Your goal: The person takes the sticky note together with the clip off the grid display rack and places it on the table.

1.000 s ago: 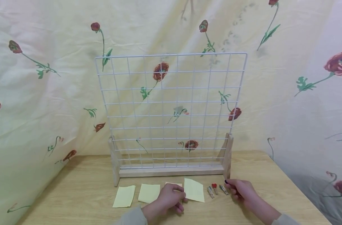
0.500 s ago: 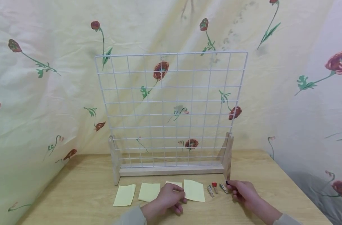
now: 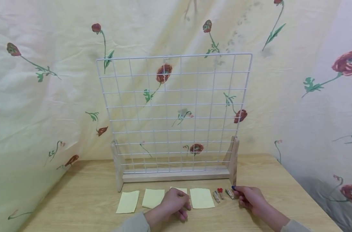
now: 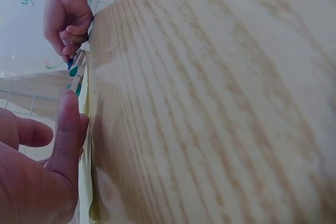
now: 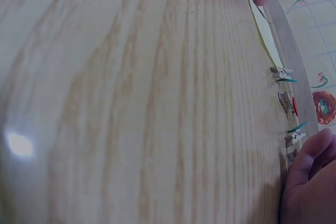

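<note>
Yellow paper squares lie in a row on the wooden table: a left one [image 3: 128, 202], a second [image 3: 153, 198], one mostly hidden [image 3: 180, 190] behind my left hand [image 3: 176, 203], and a right one [image 3: 202, 198]. The left hand's relaxed fingers hover at the right square's left edge, holding nothing; in the left wrist view its thumb and fingers stand apart. My right hand [image 3: 249, 196] pinches a small clothespin with a blue top [image 3: 233, 187]. Left of it lie a green-topped clothespin [image 3: 229, 194], one with a red heart [image 3: 220, 193] and another clothespin [image 3: 216, 197].
A white wire grid [image 3: 181, 104] stands upright behind the papers, held by a wooden base [image 3: 176, 176] with two side posts. Flowered cloth [image 3: 280, 96] hangs behind and at both sides of the table [image 3: 86, 193].
The right paper square has left my left fingers and now lies flat, shifted slightly right. My right hand stays at the clothespins; the blue top shows more clearly.
</note>
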Available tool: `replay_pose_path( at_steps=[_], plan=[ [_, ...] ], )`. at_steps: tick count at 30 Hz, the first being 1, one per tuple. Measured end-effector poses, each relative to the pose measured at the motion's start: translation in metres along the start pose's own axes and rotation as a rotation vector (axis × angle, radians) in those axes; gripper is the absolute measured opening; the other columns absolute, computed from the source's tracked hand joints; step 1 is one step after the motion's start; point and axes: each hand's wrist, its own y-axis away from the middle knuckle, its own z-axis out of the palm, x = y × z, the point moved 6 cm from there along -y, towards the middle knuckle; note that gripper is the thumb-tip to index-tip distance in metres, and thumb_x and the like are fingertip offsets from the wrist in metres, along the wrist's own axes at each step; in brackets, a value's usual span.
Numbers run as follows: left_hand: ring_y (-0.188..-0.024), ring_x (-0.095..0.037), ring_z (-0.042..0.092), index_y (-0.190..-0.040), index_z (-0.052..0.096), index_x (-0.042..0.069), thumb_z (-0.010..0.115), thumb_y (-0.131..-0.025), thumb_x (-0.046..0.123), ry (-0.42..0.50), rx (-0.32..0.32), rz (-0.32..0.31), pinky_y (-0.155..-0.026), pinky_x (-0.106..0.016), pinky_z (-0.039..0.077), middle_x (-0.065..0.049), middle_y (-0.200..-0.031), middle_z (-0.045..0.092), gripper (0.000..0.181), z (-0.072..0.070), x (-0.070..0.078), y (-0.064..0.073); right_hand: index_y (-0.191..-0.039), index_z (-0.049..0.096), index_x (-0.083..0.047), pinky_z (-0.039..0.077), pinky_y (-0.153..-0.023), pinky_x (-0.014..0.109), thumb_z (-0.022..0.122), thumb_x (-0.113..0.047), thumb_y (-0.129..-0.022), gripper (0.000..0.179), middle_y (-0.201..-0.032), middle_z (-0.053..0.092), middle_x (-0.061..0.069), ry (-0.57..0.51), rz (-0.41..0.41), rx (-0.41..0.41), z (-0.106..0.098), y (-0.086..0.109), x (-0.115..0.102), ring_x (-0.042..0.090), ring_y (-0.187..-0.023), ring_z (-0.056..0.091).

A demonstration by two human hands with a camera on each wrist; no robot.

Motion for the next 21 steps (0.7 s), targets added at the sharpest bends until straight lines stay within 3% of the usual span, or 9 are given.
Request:
replay_pose_path(
  at_steps=[21],
  plan=[
    [-0.046, -0.012, 0.059, -0.116, 0.057, -0.012, 0.055, -0.094, 0.013, 0.009, -0.002, 0.014, -0.042, -0.024, 0.053, -0.014, -0.078, 0.07, 0.033, -0.013, 0.012, 0.003, -0.085, 0.071, -0.01, 0.045, -0.049, 0.015, 0.062, -0.015, -0.09, 0.012, -0.068, 0.065, -0.006, -0.099, 0.007, -0.012, 0.006, 0.002, -0.001, 0.003, -0.054, 0.049]
  ],
)
